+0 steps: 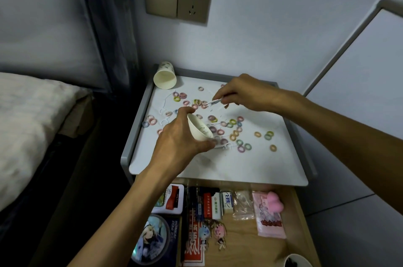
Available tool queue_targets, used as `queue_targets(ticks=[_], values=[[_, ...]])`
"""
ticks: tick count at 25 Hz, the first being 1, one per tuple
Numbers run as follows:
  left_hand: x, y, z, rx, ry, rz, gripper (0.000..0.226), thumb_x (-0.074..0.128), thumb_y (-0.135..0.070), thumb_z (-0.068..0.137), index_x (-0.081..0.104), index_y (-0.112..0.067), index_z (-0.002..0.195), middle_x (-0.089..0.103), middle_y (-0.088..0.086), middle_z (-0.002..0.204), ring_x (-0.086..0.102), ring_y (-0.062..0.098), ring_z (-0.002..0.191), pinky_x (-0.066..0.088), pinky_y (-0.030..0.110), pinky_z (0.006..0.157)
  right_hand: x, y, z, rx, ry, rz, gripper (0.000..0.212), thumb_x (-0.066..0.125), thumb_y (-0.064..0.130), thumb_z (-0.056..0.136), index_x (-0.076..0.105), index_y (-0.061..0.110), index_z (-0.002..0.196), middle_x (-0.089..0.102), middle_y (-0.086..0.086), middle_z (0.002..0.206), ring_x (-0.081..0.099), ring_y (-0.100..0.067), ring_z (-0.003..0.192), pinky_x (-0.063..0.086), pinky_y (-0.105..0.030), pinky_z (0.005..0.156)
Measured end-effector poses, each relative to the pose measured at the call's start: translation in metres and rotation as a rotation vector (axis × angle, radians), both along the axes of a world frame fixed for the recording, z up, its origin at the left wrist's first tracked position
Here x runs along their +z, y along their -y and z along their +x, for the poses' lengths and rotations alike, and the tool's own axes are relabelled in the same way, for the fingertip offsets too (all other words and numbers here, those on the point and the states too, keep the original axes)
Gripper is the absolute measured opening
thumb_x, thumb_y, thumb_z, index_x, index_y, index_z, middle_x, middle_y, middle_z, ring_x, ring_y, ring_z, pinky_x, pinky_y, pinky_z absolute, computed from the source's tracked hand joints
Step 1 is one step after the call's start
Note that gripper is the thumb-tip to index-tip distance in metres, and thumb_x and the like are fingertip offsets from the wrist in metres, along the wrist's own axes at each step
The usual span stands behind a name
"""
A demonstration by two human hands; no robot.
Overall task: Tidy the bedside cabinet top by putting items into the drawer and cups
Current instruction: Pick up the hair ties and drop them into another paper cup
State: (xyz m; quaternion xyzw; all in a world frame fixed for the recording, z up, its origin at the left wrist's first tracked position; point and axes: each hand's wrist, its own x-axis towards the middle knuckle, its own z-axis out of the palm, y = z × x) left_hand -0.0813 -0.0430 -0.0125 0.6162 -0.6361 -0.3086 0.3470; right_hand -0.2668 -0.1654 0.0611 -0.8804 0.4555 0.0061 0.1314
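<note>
Small white paper cup (199,127): where do we find it?

In our left hand (181,136). Fingers and thumb curl round its wall. The cup is tilted, mouth turned toward the other hand, just above the white cabinet top (218,164).

And our right hand (242,93)?

Beyond the left hand and to its right. Thumb and fingertips pinch a thin white stick (212,102), whose free end points back toward the cup; stick and cup are apart.

What do we see around the hands?

Small pastel rings (269,135) in pink, green, blue and orange lie scattered over the top, under and between both hands. Little white hooked pieces (223,146) lie among them, one just beside the left thumb. We cannot tell what those pieces are.

Further out?

At the far corner, well beyond the left hand, a patterned paper cup (164,78) lies on its side with its mouth toward us. Nearer to us than both hands the wooden drawer (250,245) stands open. In it we make out a pink heart-shaped thing (275,201), a pink packet (269,221), two small figure keyrings (212,233) and a round picture badge (150,238).
</note>
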Motion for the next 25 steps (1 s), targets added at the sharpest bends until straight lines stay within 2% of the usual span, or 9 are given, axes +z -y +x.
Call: queue_targets(ticks=[2,4,7,11,14,16,19,21,25], values=[[-0.002,0.001,-0.001,0.003,-0.005,0.004,0.086,0.086,-0.043,0.066,0.039,-0.028,0.136,0.05,-0.013,0.107,0.05,0.011,0.092,0.035,0.014,0.061,0.008,-0.017,0.017,0.119,-0.011,0.052,0.023,0.063,0.019,0.093,0.071,0.024,0.114,0.069,0.016,0.089,0.058,0.017,0.075,0.042,-0.008,0.068],[-0.002,0.002,-0.002,0.001,-0.017,-0.002,0.086,0.086,-0.04,0.067,0.038,-0.028,0.137,0.054,-0.014,0.106,0.052,0.01,0.09,0.036,0.012,0.061,0.006,-0.032,0.036,0.227,-0.063,0.098,0.018,0.063,0.018,0.092,0.073,0.024,0.105,0.072,0.009,0.09,0.064,0.0,0.081,0.048,-0.018,0.073],[-0.002,0.003,-0.004,0.012,-0.054,-0.03,0.086,0.087,-0.035,0.067,0.037,-0.027,0.137,0.062,-0.013,0.108,0.057,0.006,0.09,0.039,0.01,0.064,-0.002,-0.044,0.051,0.274,-0.026,0.171,0.012,0.061,0.009,0.088,0.069,0.018,0.088,0.067,0.007,0.074,0.061,-0.006,0.069,0.047,-0.026,0.065],[-0.002,0.005,0.0,0.071,-0.084,-0.079,0.087,0.088,-0.033,0.065,0.038,-0.028,0.135,0.064,-0.007,0.113,0.061,0.015,0.096,0.043,0.02,0.067,0.002,-0.042,0.04,0.062,0.398,0.322,0.014,0.068,0.012,0.088,0.072,0.019,0.1,0.073,0.006,0.092,0.067,-0.004,0.072,0.054,-0.02,0.071],[0.001,0.004,0.004,0.116,-0.105,-0.102,0.089,0.089,-0.035,0.061,0.039,-0.03,0.134,0.06,-0.005,0.112,0.06,0.02,0.099,0.051,0.033,0.078,-0.016,-0.019,0.016,-0.145,0.56,0.229,0.013,0.065,0.011,0.091,0.072,0.013,0.102,0.073,0.002,0.09,0.065,-0.007,0.07,0.053,-0.023,0.066],[0.004,0.003,0.011,0.137,-0.119,-0.122,0.086,0.09,-0.034,0.06,0.042,-0.031,0.132,0.06,-0.007,0.109,0.061,0.019,0.098,0.053,0.037,0.081,-0.042,0.003,-0.003,-0.276,0.396,0.17,0.015,0.065,0.013,0.091,0.072,0.013,0.105,0.072,0.002,0.093,0.066,-0.008,0.075,0.049,-0.022,0.066],[0.009,0.004,0.025,0.18,-0.171,-0.145,0.081,0.09,-0.032,0.061,0.045,-0.032,0.128,0.06,-0.015,0.101,0.061,0.011,0.091,0.056,0.034,0.073,-0.085,0.03,-0.025,-0.419,0.077,0.134,0.026,0.068,0.025,0.089,0.068,0.015,0.113,0.068,-0.004,0.114,0.063,-0.015,0.096,0.046,-0.022,0.08],[0.011,0.006,0.03,0.184,-0.19,-0.145,0.078,0.09,-0.032,0.061,0.046,-0.032,0.125,0.055,-0.024,0.095,0.06,0.007,0.089,0.056,0.031,0.071,-0.102,0.038,-0.025,-0.476,0.066,0.088,0.033,0.07,0.033,0.087,0.066,0.016,0.116,0.066,-0.005,0.116,0.06,-0.018,0.102,0.047,-0.027,0.086],[0.01,0.01,0.031,0.158,-0.207,-0.137,0.073,0.09,-0.03,0.062,0.043,-0.037,0.118,0.053,-0.029,0.092,0.056,-0.007,0.085,0.05,0.011,0.062,-0.114,0.042,-0.006,-0.505,0.064,0.013,0.037,0.072,0.042,0.084,0.066,0.014,0.107,0.066,-0.002,0.104,0.061,-0.022,0.095,0.046,-0.03,0.076]])
